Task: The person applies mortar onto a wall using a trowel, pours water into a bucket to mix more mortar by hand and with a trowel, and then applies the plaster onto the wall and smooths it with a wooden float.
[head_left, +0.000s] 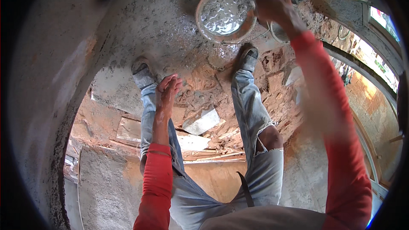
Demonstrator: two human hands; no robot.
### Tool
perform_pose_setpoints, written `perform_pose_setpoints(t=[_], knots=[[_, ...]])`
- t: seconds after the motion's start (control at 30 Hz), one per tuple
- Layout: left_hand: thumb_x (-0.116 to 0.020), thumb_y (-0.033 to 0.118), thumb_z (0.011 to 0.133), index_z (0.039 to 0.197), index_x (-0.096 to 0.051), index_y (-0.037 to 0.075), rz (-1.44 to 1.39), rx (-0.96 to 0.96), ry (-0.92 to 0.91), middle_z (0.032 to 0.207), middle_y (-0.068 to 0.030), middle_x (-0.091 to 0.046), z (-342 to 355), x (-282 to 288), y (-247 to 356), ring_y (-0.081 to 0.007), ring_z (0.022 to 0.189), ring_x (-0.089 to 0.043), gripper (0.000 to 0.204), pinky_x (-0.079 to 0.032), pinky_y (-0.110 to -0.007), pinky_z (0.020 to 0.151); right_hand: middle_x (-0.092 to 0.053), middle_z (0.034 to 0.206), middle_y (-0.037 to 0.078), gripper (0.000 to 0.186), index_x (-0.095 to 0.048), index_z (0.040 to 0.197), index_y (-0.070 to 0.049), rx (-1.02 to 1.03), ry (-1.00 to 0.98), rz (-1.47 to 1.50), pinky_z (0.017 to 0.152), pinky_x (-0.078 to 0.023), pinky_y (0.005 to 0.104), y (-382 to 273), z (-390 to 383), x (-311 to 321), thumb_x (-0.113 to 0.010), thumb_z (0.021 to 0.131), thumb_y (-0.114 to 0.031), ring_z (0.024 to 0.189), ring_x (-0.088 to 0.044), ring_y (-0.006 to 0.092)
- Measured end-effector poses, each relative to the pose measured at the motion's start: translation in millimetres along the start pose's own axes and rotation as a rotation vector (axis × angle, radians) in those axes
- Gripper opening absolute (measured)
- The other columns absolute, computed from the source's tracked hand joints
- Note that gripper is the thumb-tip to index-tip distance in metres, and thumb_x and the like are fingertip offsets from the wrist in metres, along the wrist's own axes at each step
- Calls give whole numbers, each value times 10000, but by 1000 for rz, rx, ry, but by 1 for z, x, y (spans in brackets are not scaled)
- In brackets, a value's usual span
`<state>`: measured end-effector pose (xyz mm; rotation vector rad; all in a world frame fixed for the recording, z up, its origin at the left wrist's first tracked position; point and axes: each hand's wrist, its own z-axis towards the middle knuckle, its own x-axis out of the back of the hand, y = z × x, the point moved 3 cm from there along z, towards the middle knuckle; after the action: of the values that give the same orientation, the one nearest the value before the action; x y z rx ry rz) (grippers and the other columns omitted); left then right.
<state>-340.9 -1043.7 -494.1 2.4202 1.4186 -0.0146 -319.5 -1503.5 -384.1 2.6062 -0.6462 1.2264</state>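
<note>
One liquid-filled bucket [199, 20], on floor [145, 21] ahead of shoes [249, 61] | right hand [275, 10] nearer, by its far-right rim; blurred, grip cannot be told | left hand [169, 86] well apart, empty, fingers loosely bent

Glossy watery mix [223, 12], rough gritty floor [149, 17], matt cloth sleeves [157, 183], frayed denim jeans [268, 179]

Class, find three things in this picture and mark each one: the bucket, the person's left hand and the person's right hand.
Bucket [221, 38]: head view, on the lower part of its rim.
Left hand [168, 85]: head view, on its middle.
Right hand [273, 7]: head view, on its blurred middle.
</note>
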Motion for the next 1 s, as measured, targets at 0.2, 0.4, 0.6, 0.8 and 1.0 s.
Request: perform_pose_setpoints(t=[0.2,0.4,0.6,0.8,1.0], knots=[[-652,421,1112,1514,-601,35,52,52,47,1403,-173,-706,0,-2,5,-275,1307,-679,560,-476,-410,1166,-797,915,92,254,-780,1170,-118,608,93,-864,724,-650,418,-105,-6,-37,-737,920,-108,877,-788,237],[-696,372,1100,1416,-688,37,-41,-34,71,1230,-136,-781,-1,-4,0,-196,1110,-731,460,-561,-334,990,-706,861,146,178,-705,1109,-31,278,-86,28,619,-635,406,-8,-65,-76,-605,981,-105,650,-687,306],[-720,477,1063,1466,-652,40,0,-10,27,1331,-151,-731,2,-3,2,-239,1227,-684,598,-503,-390,1106,-763,856,207,190,-744,1020,-7,-172,25,-231,656,-604,461,136,-109,-58,-632,987,-157,738,-760,307],[-721,528,1051,1503,-631,52,44,29,14,1407,-164,-703,6,-11,3,-273,1328,-664,662,-469,-436,1184,-784,876,179,304,-785,1124,-71,-156,94,396,752,-607,481,91,-156,-33,-638,1055,-328,772,-770,330],[-702,509,1072,1523,-618,69,101,63,-8,1407,-144,-704,5,-24,6,-258,1333,-664,636,-482,-420,1183,-757,792,172,261,-744,1097,-3,-57,6,-123,729,-616,468,75,-53,-83,-598,1056,-216,712,-745,338]])
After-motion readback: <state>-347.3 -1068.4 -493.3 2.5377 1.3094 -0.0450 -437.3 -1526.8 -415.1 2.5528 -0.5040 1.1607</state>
